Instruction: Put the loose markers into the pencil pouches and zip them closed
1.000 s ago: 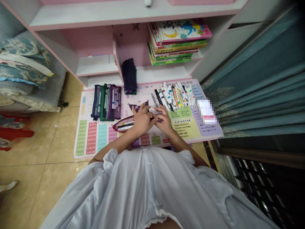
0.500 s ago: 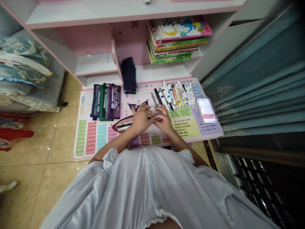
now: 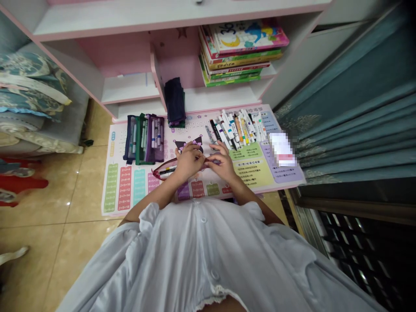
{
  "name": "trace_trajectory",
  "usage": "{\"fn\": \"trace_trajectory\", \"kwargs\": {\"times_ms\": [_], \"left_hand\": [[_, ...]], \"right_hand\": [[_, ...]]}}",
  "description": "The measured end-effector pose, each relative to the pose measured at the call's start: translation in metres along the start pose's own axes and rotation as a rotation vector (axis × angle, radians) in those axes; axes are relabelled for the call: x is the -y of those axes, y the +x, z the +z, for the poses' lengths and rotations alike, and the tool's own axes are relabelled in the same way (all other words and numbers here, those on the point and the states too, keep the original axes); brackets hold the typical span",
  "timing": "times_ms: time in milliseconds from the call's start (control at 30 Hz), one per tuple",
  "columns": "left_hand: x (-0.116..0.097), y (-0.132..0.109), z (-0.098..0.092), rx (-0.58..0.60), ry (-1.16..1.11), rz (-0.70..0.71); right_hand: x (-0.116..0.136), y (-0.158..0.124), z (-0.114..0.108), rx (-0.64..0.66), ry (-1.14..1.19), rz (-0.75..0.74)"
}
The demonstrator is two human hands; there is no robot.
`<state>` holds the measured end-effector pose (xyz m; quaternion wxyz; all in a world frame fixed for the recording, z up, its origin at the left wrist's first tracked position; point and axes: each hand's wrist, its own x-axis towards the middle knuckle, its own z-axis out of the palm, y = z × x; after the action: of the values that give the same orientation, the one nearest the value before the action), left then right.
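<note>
A dark red mesh pencil pouch [image 3: 156, 172] lies at the near side of the desk mat, with several markers inside it. My left hand [image 3: 189, 163] covers its middle, fingers closed on the upper edge. Thumb and fingertips of my right hand [image 3: 222, 164] pinch the pouch's right end, close beside the left fingertips. What exactly sits between the fingertips, perhaps the zipper, is too small to tell. Beyond the right hand lies a heap of loose markers [image 3: 238, 130], mostly white.
Three filled pouches stand side by side at left: blue [image 3: 130, 138], green [image 3: 141, 141] and purple [image 3: 155, 141]. Folded dark pouches [image 3: 175, 102] lie against the shelf divider. A stack of books [image 3: 242, 56] sits on the shelf. A phone [image 3: 282, 149] rests at the mat's right edge.
My left hand has shifted slightly left along the red pouch's edge. The right hand stays at nearly the same spot, still pinching. The pouches and loose markers have not moved.
</note>
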<state>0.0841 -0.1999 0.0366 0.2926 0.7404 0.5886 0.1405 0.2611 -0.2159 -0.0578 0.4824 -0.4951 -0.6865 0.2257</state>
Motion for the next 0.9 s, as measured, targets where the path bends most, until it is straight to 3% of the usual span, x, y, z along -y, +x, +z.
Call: {"fn": "trace_trajectory", "kwargs": {"times_ms": [900], "left_hand": [[0.016, -0.006, -0.001, -0.092, 0.149, 0.024]], "right_hand": [[-0.003, -0.006, 0.003, -0.112, 0.039, 0.032]]}}
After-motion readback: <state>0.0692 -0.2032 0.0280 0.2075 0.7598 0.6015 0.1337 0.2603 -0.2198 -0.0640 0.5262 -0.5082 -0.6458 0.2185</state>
